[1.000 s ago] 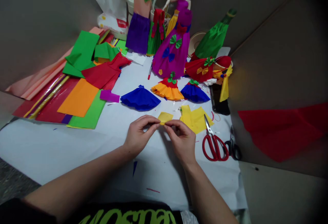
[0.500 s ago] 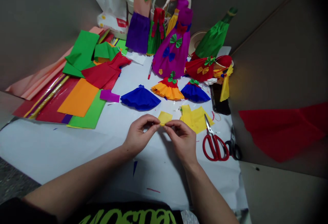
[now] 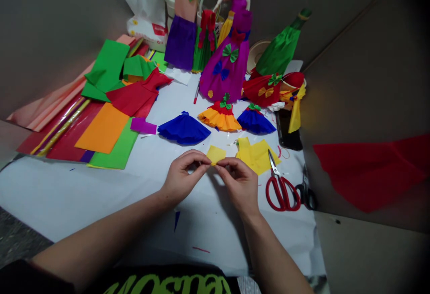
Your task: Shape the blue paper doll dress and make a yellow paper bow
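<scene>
Between my hands is a small piece of yellow crepe paper (image 3: pixel 216 154), its near edge pinched at both ends. My left hand (image 3: pixel 184 174) grips that edge between thumb and forefinger from the left. From the right, my right hand (image 3: pixel 239 181) pinches the same edge, the fingertips of both hands almost meeting. Larger yellow paper pieces (image 3: pixel 260 156) lie just beyond my right hand. Red-handled scissors (image 3: pixel 282 191) rest to its right, blades pointing away. Past my hands lie a blue paper skirt (image 3: pixel 184 129), an orange and red paper dress (image 3: pixel 220 119) and a blue paper dress (image 3: pixel 255 120).
A doll (image 3: pixel 231 56) in a purple paper dress stands at the back, beside a green paper-wrapped bottle (image 3: pixel 282 47). Coloured paper sheets (image 3: pixel 102 128) are piled on the left. Black scissors (image 3: pixel 306 193) and a dark phone (image 3: pixel 289 132) lie at the right edge.
Both hands keep the same pinch on the yellow paper. Hardly anything else differs, apart from a very slight shift of the view.
</scene>
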Available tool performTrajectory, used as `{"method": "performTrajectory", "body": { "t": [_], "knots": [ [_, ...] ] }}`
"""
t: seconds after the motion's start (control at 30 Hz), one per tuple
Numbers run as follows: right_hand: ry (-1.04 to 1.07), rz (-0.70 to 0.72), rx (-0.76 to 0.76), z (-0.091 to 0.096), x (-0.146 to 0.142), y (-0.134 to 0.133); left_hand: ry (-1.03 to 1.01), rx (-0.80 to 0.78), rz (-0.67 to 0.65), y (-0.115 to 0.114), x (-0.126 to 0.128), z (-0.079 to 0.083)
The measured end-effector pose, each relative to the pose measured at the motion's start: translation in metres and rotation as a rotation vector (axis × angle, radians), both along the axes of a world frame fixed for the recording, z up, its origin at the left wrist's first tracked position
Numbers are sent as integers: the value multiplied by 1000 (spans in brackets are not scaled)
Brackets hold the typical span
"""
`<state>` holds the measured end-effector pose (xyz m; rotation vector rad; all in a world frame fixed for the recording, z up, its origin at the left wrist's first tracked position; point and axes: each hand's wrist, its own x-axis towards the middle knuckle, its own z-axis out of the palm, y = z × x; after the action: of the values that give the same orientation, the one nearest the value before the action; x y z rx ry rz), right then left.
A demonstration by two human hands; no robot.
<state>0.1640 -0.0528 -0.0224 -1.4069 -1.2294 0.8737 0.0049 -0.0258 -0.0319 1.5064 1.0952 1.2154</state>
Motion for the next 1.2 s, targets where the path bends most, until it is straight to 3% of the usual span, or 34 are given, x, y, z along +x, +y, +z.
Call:
{"method": "performTrajectory", "body": {
  "t": [1.2],
  "knots": [
    [-289, 29, 214, -7, 1, 1, 160, 115, 73, 1, 0, -6]
  ]
}}
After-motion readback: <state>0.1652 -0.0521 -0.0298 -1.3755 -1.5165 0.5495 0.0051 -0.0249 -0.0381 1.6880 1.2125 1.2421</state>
